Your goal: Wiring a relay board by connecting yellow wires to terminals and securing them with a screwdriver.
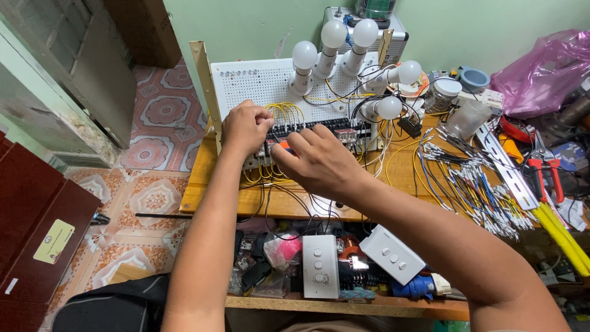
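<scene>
My left hand [246,127] rests with curled fingers on a row of black terminal blocks [332,126] at the foot of a white perforated board [258,83]. Just right of it, my right hand [319,163] pinches a small orange-tipped tool [284,146] at the same row. Yellow wires [287,110] loop up from the terminals. Several white bulbs [304,55] stand in holders on the board. What lies under my left fingers is hidden.
A wooden bench [209,178] carries the board. A bundle of cut wires [473,178], a metal rail [507,169] and red-handled pliers [544,169] lie to the right. Two white switch plates [321,265] sit on a lower shelf. A tiled floor is on the left.
</scene>
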